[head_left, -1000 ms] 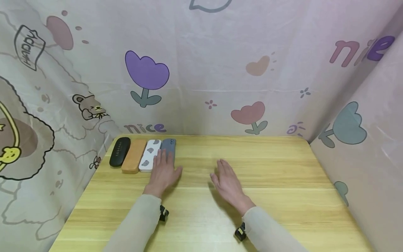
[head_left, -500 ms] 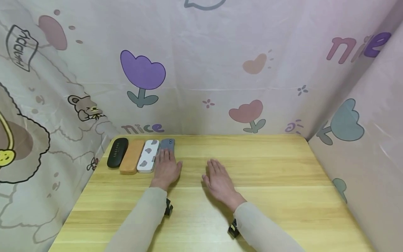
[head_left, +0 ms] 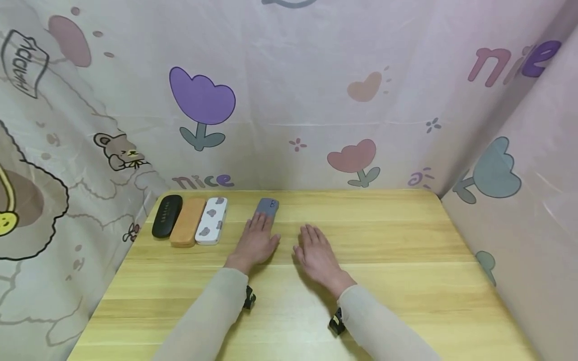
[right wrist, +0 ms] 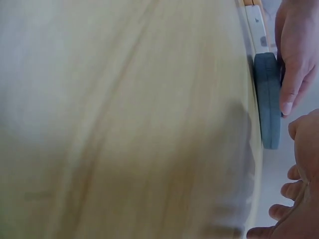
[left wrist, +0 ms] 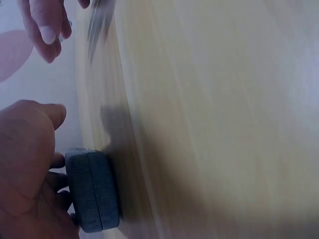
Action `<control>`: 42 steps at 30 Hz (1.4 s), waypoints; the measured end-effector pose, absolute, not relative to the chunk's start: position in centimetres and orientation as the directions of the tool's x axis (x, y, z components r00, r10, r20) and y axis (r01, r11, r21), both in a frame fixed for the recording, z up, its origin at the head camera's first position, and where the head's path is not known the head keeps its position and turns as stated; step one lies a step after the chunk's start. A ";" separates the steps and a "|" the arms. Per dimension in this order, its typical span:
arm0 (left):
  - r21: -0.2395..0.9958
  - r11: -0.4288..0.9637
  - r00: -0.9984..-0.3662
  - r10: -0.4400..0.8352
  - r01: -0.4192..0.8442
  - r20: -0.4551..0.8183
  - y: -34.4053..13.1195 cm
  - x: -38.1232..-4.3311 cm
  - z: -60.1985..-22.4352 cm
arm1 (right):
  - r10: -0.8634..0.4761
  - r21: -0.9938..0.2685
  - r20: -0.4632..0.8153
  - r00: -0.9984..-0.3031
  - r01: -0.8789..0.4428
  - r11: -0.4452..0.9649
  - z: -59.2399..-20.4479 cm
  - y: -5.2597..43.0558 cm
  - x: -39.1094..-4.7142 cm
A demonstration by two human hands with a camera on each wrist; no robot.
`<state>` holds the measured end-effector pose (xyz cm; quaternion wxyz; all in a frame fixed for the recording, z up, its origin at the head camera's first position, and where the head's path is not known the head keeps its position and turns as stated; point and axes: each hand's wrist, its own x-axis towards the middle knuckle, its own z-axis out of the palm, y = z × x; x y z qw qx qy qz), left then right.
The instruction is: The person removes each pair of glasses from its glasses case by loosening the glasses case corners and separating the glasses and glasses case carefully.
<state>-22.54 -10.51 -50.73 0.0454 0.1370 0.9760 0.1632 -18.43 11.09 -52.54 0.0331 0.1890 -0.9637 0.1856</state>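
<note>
A blue-grey glasses case (head_left: 269, 206) with a small dark mark at its far end lies on the table, apart from the others. My left hand (head_left: 255, 244) rests its outstretched fingers on top of it, covering the near part. The left wrist view shows the end of this glasses case (left wrist: 92, 191) under the fingers. To its left, side by side, lie a black glasses case (head_left: 167, 216), an orange-tan one (head_left: 188, 221) and a white one (head_left: 211, 221) with grey bear prints. Over the table right of the blue-grey case is my right hand (head_left: 318, 256), fingers extended, holding nothing.
The wooden table (head_left: 397, 311) meets a printed curtain (head_left: 280, 95) at its back. More of the curtain hangs along both sides. A small black device (head_left: 336, 322) sits at the right wrist, another (head_left: 249, 298) at the left.
Under my left hand the blue-grey glasses case has slid to the right, away from the white one. My right hand has shifted a little left relative to the table.
</note>
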 end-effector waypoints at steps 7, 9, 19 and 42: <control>0.307 0.883 -0.924 0.382 0.355 -0.031 -8.8 -22.0 -50.4 | -0.353 -0.303 0.179 -0.918 -0.393 0.868 -52.0 12.3 -19.4; 0.307 0.867 -0.906 0.422 0.392 -0.037 -8.2 -21.7 -50.3 | -0.360 -0.274 0.182 -0.915 -0.399 0.875 -51.9 12.8 -19.8; 0.344 0.755 -0.777 0.621 0.558 -0.102 -6.3 -20.7 -49.7 | -0.426 -0.239 0.180 -0.887 -0.460 0.855 -51.4 15.3 -21.3; 0.193 0.838 -0.853 0.522 0.510 -0.015 -8.4 -16.4 -50.7 | -0.510 -0.137 0.087 -0.856 -0.517 0.845 -52.1 18.9 -16.6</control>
